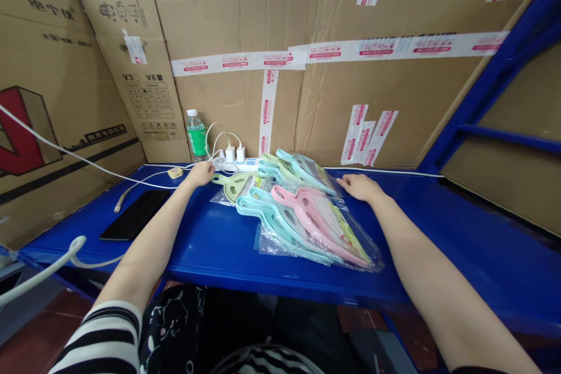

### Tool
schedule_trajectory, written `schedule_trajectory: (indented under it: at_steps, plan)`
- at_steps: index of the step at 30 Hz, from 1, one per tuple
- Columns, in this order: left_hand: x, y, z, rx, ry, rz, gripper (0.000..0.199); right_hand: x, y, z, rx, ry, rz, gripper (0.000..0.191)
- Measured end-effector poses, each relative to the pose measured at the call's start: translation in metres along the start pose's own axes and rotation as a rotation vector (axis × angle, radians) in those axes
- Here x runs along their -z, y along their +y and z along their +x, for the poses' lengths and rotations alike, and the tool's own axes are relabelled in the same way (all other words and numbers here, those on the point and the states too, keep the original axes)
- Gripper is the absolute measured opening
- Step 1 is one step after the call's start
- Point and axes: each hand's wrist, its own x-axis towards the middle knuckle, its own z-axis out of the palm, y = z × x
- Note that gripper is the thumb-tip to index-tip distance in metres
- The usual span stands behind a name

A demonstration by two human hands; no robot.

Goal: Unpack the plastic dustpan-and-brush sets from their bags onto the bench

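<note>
Cardboard box [48, 79], one, stands at my far left with a red block printed on its side. Going right, I count one black flat device [135, 215] lying on the tabletop, one pale cable end [118, 205] beside it, and one small yellowish block [175, 173].

Next comes the left hand [201, 174], back upward, fingers curled in; I cannot tell from here whether it grips anything. Its nearest item is a green dustpan-and-brush set [239, 185], whose handle points toward it. Behind the hand I see one green-labelled bottle [197, 135] with a white cap, then two white charger blocks [235, 154] on one power strip [250, 162].

The bagged sets lie mid-table, between the hands: one pink set [313, 216] in front, overlapping at least two light blue sets [280, 228]; behind them, another green set [283, 166] with at least one light blue set [309, 170]. Overlap keeps me from an exact total. The right hand [360, 187] is just beside that rear group, fingers partly bent; I cannot make out contact or a hold.

Everything sits on a blue tabletop [407, 222]. A cardboard panel [324, 99], crossed by red-and-white tape, backs it, a blue metal frame [468, 79] slants up at right, and reddish floor tiles [41, 318] show below.
</note>
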Motion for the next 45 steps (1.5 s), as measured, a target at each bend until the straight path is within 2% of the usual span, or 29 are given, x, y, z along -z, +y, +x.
schedule_trajectory:
  at_steps: [7,14,18,26,36,45]
  plan:
    - [0.006,-0.004,-0.001,-0.04,-0.096,0.043,0.031,-0.002,0.001,0.006,0.004,-0.034,0.007,0.026]
    - [0.013,-0.002,-0.008,-0.012,-0.313,0.106,0.028,-0.009,0.016,0.014,-0.023,-0.05,-0.002,0.028]
    - [0.015,0.003,-0.013,0.007,-0.385,0.116,0.026,-0.014,0.02,0.016,-0.015,-0.05,0.005,0.027]
    - [0.017,0.009,-0.016,0.033,-0.391,0.105,0.028,-0.01,0.02,0.012,0.061,-0.02,0.072,0.028]
    - [0.018,0.012,-0.018,0.05,-0.378,0.098,0.03,0.0,0.009,0.007,0.145,0.022,0.274,0.045]
    - [0.021,0.016,-0.02,0.048,-0.383,0.12,0.026,-0.001,-0.003,0.004,0.189,-0.099,0.539,0.054]
